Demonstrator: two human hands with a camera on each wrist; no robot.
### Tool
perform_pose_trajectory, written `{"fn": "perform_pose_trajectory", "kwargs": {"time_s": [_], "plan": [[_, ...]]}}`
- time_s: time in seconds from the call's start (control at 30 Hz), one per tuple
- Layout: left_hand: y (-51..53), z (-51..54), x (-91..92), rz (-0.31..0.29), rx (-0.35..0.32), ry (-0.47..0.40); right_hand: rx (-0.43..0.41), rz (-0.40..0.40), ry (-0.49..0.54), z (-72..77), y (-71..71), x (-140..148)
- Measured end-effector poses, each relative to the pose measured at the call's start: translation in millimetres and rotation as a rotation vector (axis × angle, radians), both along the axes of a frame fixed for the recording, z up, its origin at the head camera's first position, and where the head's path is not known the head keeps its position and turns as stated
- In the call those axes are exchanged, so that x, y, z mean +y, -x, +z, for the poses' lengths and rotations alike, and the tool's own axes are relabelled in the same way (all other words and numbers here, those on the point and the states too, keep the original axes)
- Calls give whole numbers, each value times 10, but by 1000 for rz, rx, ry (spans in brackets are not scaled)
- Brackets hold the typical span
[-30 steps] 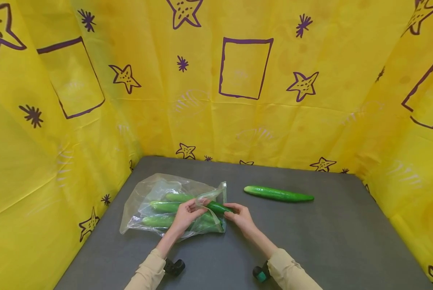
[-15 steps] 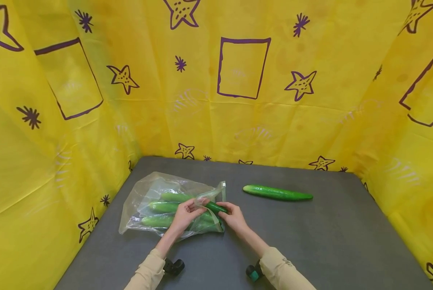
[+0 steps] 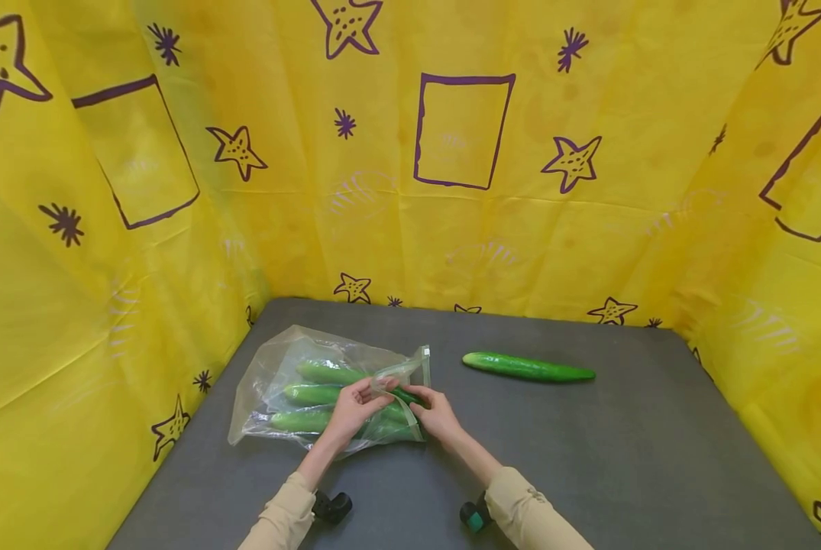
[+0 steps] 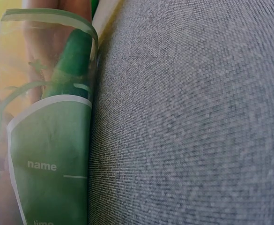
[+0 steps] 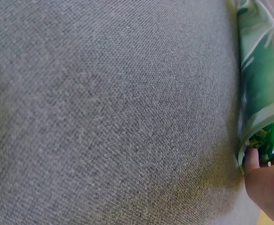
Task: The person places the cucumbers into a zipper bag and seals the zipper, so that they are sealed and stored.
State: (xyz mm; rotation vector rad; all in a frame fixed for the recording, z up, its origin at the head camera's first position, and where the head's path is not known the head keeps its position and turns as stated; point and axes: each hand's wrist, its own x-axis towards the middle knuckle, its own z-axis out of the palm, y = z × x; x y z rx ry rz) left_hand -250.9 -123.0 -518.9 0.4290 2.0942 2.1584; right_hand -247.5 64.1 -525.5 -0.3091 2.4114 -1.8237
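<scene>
Clear plastic bag [image 3: 281, 359], mouth pinched by left fingers [image 3: 363, 384], surrounds its farthest cucumber [image 3: 408, 396], whose right end curled right fingers [image 3: 425, 393] grip.

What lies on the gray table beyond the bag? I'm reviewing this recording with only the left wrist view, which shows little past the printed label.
Observer: In the head view, a loose cucumber lies on the gray table, to the right of the bag and apart from it.
Operator: My view doesn't show how the left of the two hands is gripping. What is it doing?
Observer: The head view shows the left hand pinching the plastic at the bag's opening.
</scene>
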Motion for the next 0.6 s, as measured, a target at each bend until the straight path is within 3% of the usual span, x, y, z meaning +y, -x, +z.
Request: {"fn": "perform_pose_trajectory", "kwargs": {"time_s": [0.27, 0.6], "plan": [[15, -18, 22, -14, 28, -26, 19, 4, 10, 56, -55, -24], [6, -9, 1, -2, -3, 0, 35, -24, 89, 51, -110, -28]]}}
